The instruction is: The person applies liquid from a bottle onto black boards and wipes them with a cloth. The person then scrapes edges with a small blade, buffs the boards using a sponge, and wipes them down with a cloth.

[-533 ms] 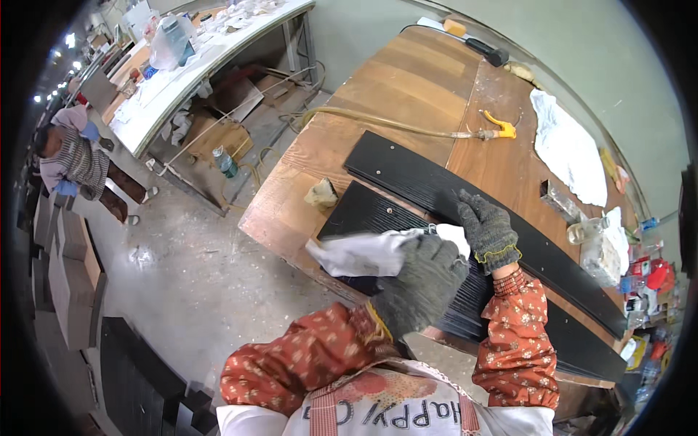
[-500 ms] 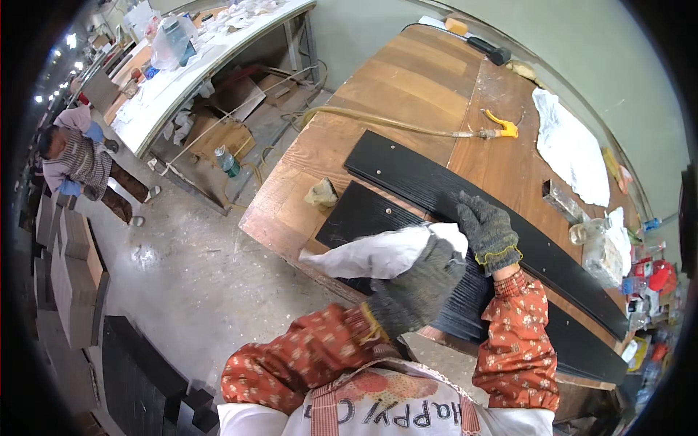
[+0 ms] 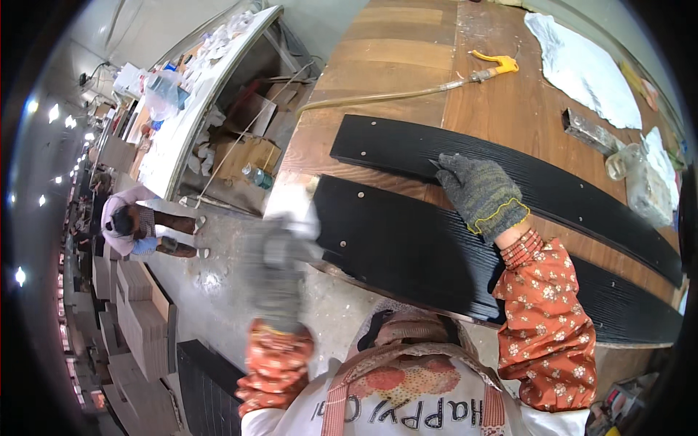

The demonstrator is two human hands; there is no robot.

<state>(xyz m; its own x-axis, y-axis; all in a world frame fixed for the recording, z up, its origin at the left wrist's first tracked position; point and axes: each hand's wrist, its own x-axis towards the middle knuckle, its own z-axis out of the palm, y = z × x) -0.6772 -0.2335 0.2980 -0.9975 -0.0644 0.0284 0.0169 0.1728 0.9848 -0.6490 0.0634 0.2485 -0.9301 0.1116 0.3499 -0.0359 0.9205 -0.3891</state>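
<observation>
Two long, curved black boards with wood grain and small screw-like dots lie side by side: the far board [image 3: 567, 192] and the near board [image 3: 392, 232]. My left hand [image 3: 276, 269], in a grey knit glove, is smeared by motion off the near board's left end. A white cloth [image 3: 299, 207], also blurred, is gripped in it. My right hand [image 3: 483, 196], gloved in grey with a yellow cuff line, is at the far board's near edge. Its fingers are bunched, with a small dark pointed tip at them that I cannot identify.
A yellow air gun [image 3: 498, 65] on a hose lies at the wooden table's [image 3: 407, 65] back. Beyond it are white fabric [image 3: 582, 69], a metal bar [image 3: 592, 131] and a clear container [image 3: 647, 189]. Stacked boards [image 3: 142, 312] stand on the left floor; another person [image 3: 131, 225] bends nearby.
My left hand has swung left with the white cloth, off the near board's middle to its left end. My right hand stays by the far board, its fingers now more bunched. The view has shifted.
</observation>
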